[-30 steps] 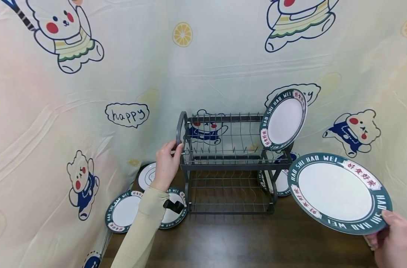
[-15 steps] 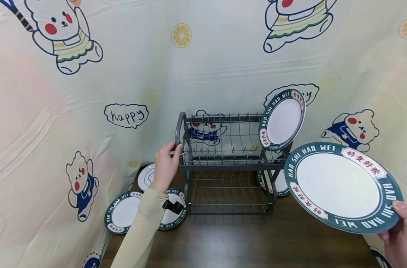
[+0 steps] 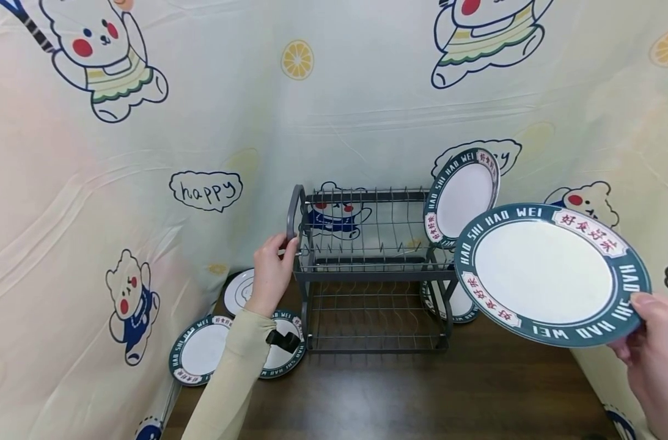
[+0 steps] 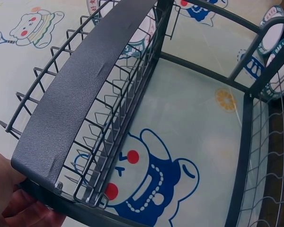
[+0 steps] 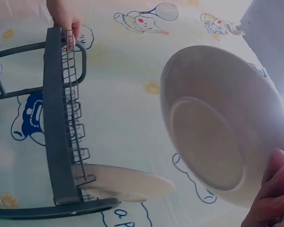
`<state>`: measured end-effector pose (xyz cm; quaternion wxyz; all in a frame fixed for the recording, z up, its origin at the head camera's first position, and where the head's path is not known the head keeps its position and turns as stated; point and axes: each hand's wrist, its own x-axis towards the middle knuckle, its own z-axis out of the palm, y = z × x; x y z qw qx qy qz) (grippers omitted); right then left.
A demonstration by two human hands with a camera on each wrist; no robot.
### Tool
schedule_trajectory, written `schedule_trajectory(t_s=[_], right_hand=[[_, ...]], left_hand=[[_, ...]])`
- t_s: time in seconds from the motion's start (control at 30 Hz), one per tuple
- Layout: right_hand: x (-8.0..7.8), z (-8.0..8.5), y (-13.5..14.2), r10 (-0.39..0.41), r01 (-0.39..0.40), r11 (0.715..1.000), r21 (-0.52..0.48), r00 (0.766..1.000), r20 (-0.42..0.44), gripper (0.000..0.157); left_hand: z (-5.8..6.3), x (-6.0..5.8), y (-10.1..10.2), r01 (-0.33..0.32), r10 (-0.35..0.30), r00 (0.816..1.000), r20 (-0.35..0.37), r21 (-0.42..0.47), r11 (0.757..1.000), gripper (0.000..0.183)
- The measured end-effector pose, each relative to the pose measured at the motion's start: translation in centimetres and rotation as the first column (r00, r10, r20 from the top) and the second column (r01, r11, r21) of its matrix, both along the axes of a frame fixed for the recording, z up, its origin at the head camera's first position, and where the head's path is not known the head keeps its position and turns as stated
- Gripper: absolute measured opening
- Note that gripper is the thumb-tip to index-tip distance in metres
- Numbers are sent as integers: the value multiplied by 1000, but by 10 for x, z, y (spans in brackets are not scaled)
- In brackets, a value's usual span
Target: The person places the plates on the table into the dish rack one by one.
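Observation:
My left hand (image 3: 273, 269) grips the left side of a dark two-tier dish rack (image 3: 372, 275), thumb and fingers around its frame. In my right hand (image 3: 653, 342) is a white plate (image 3: 543, 272) with a green lettered rim, pinched at its right edge and held in the air in front of the rack's right end. The right wrist view shows the underside of this plate (image 5: 208, 146) and my right fingers (image 5: 274, 189) beneath it. Another such plate (image 3: 466, 195) stands tilted in the top tier at the right end. The lower tier holds no plate.
Plates lie on the brown table (image 3: 378, 397) left of the rack: one green-rimmed plate (image 3: 201, 351), another (image 3: 281, 360) partly behind my sleeve, and a white one (image 3: 239, 292). Behind the rack's right leg is another plate (image 3: 460, 302). A printed cloth (image 3: 367, 122) hangs behind.
The plate in my right hand has risen and shifted slightly left, now overlapping the racked plate's lower edge in the head view. My left hand stays on the rack.

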<state>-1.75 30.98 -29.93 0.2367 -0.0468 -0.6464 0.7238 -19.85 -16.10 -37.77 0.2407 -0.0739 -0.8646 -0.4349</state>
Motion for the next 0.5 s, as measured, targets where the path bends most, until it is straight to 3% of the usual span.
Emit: schedule_trajectory(t_s=[0.2,0.3,0.43,0.5], right_hand=[[-11,10,-14,-144,143,989,-22,989,-28,45],[-17,17,-20,-216,215,974,72,976,9,40],[-25,29,-30,-346,305,894,328,935,75,35],[-29,33,-35,-382,332,854,400,923,51,34]], left_hand=[[0,0,0,-1,1,1000,-3,-3,1000,23],[0,0,0,2,-2,1000,-5,-2,1000,22],[0,0,0,2,-2,1000,-7,0,1000,23],[0,0,0,0,0,1000,-8,-1,1000,23]])
